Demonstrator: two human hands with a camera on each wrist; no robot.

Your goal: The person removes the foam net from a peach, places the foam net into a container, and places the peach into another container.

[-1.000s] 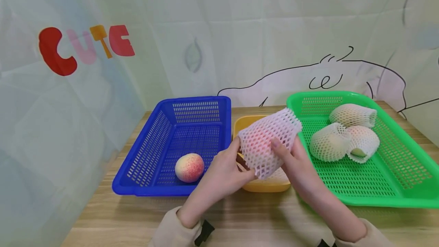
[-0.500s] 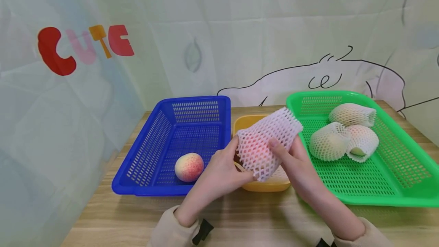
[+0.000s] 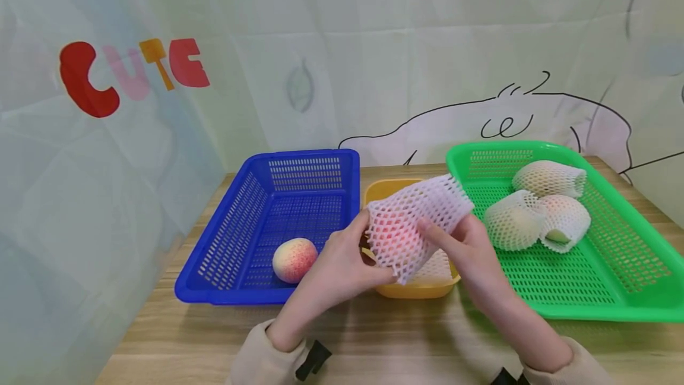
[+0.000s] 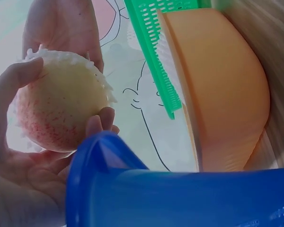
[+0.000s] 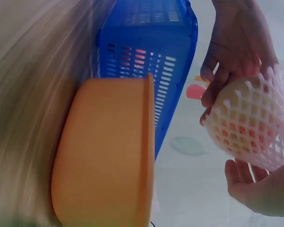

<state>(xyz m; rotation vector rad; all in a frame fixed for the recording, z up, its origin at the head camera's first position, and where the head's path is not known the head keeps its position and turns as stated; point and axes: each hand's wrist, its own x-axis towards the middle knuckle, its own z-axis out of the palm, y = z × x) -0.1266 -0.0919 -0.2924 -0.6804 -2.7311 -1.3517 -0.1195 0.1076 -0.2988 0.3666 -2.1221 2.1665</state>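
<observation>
A red-and-cream peach (image 4: 61,104) sits inside a white foam net sleeve (image 3: 433,207), held above the yellow-orange tub. In the left wrist view, the peach's bare end shows at the sleeve's ragged opening. My left hand (image 3: 339,263) grips the peach and that edge between thumb and fingers. From the other side my right hand (image 3: 475,254) grips the sleeve, its thumb lying on the mesh over the peach; most of its fingers are hidden behind. The loose far end of the sleeve points up and right. Another bare peach (image 3: 295,261) lies in the blue basket (image 3: 235,297).
The yellow-orange tub (image 3: 417,292), with white foam netting (image 3: 435,269) inside, stands between the blue basket and a green basket (image 3: 598,312). Three netted fruits, one of them (image 3: 513,223) nearest the tub, lie in the green basket. A printed curtain (image 3: 320,46) hangs behind the wooden table (image 3: 390,343).
The sleeve's loose end has dropped slightly, and the peach's red patch has shifted down and left. My right hand has moved a little to the right. The basket contents look the same.
</observation>
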